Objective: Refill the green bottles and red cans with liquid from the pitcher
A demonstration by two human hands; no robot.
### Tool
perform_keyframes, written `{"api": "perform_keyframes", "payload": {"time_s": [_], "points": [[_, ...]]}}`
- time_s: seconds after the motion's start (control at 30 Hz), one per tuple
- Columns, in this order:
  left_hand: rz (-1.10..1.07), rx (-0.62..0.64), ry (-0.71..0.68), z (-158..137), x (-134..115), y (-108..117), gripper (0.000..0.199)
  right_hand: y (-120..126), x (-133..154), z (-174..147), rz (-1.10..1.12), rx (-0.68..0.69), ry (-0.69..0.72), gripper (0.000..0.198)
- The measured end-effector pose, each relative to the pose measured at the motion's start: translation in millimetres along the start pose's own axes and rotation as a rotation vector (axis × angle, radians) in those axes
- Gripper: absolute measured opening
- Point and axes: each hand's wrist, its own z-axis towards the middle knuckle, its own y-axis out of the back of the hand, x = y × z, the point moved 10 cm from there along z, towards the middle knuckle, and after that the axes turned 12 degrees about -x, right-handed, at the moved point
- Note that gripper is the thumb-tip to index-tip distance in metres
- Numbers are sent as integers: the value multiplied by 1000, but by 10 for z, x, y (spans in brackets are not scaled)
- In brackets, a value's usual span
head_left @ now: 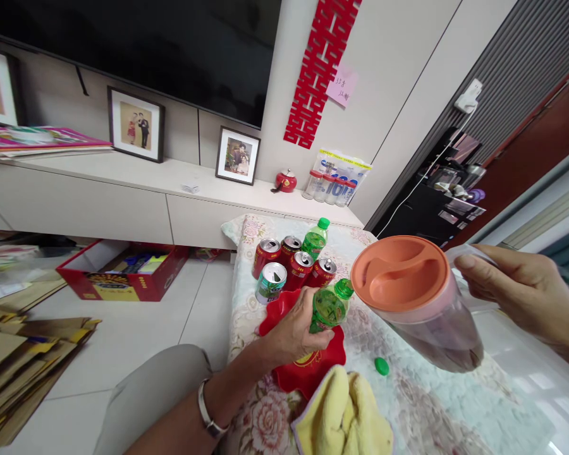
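My L hand (pixel 296 328) has its fingers wrapped round a green btl (pixel 329 308), held above the red tray (pixel 336 356). My R hand (pixel 526 287) grips the jug (pixel 422 325) by its side, tilted, w/ orange lid (pixel 403 273) on & dark liquid (pixel 455 352) inside. Cap (pixel 382 366) lies on tbl (pixel 493 404) nr yellow cloth (pixel 344 417); cans (pixel 298 270) stand beyond the tray.
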Motion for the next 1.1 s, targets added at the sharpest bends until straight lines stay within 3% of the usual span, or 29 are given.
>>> {"api": "perform_keyframes", "payload": {"time_s": [1.1], "points": [[-24, 9, 21, -5, 4, -5, 49, 11, -112, 10, -57, -2, -46, 61]]}}
